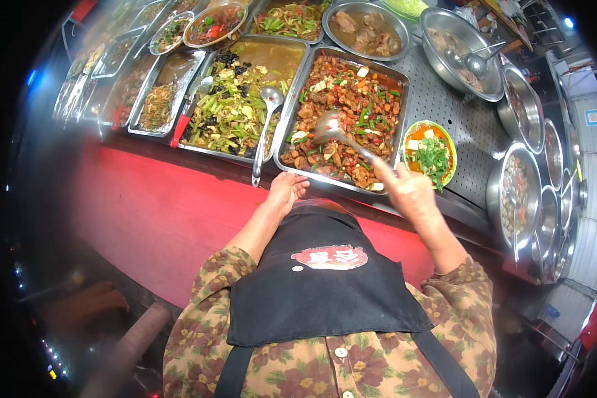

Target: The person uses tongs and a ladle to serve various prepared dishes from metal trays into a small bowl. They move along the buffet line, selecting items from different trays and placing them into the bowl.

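Note:
My right hand (412, 194) grips the handle of a metal ladle (331, 127), whose bowl is over a deep steel tray of chopped meat with peppers and scallions (348, 112). My left hand (288, 188) is at the near left corner of that tray, fingers slightly curled and apart, holding nothing. Just left of it, a second metal ladle (267, 129) rests in a tray of celery, egg and black fungus (224, 109), its handle over the front edge. A green-rimmed bowl with red broth, white cubes and cilantro (432, 155) stands right of the meat tray.
Large steel bowls of meat in broth (367, 32) and with ladles (461, 54) stand behind. More steel basins (513, 194) line the right side. A red-handled utensil (181, 129) lies between trays at the left. The perforated metal counter (428, 89) borders a red cloth front (144, 194).

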{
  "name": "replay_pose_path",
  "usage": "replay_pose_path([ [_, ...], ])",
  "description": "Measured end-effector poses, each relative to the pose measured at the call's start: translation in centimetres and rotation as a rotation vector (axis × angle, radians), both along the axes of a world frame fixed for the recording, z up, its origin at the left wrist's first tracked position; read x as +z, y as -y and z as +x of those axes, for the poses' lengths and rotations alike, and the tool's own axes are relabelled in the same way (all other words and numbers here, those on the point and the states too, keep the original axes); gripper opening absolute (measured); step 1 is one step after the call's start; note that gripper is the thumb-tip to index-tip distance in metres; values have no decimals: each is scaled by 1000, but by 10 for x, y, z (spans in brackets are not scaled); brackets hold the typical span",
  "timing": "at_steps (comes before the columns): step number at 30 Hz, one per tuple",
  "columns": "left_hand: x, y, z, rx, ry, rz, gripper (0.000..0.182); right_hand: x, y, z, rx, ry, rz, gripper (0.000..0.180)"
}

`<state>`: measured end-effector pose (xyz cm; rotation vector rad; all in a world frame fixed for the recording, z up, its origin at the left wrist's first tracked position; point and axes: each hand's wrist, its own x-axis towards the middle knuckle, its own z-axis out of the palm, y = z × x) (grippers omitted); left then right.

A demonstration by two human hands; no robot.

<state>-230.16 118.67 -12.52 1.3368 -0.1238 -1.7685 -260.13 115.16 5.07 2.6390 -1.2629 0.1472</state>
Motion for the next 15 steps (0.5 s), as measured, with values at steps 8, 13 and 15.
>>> replay_pose_path([
  [8, 3, 0, 0, 13, -23, -1, 21, -38, -9, 21, 185, 39, 125, 52],
  [13, 3, 0, 1, 11, -20, -3, 21, 1, -2, -29, -46, -71, 96, 45],
  [15, 3, -1, 2, -2, -6, -7, 20, 22, -8, -31, -233, 140, 295, 38],
])
